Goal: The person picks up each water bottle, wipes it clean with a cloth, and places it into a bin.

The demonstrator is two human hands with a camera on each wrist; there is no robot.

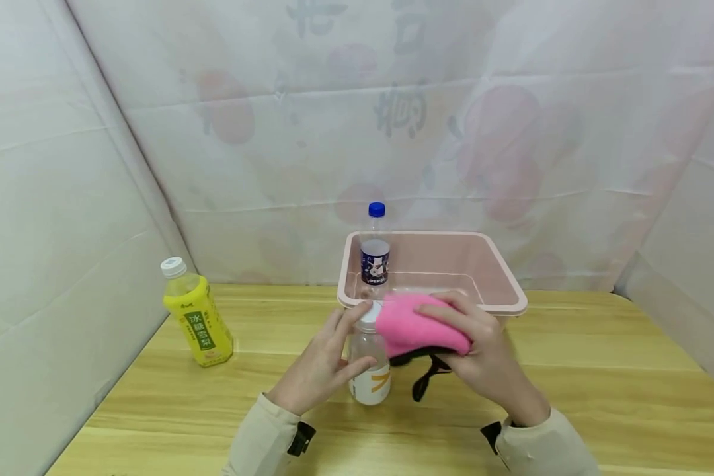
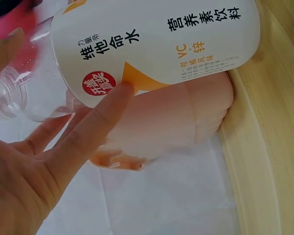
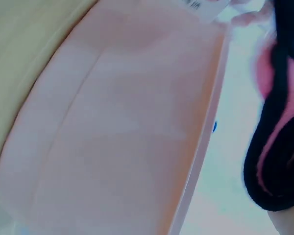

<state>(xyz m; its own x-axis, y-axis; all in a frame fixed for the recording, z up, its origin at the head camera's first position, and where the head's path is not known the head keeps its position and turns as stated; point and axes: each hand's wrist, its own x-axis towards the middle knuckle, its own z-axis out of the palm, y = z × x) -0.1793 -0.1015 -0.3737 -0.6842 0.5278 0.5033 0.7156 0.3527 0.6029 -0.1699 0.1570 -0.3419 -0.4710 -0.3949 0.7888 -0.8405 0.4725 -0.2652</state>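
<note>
Gripping black-edged soft pink item point(image 1: 422, 322) in right hand point(image 1: 484, 350), beside clear bottle point(image 1: 365, 389); steadying same with left hand point(image 1: 320, 365). Behind: pink tub point(image 1: 443, 254), 1 blue-capped bottle point(image 1: 375, 261) inside. Leftward: 1 yellow bottle point(image 1: 199, 324)

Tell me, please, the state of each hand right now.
Left hand: holding the white-labelled clear plastic bottle.
Right hand: holding the pink, black-edged fabric item.

Yellow bottle point(image 1: 199, 324), Pepsi bottle point(image 1: 375, 261) and pink tub point(image 1: 446, 254) on a wooden table point(image 1: 607, 396).
The yellow bottle, white-capped, stands at the left, well apart from the tub; the blue-capped Pepsi bottle rises inside the tub's left end. A pale sheet point(image 1: 309, 145) with faint lettering hangs behind.
</note>
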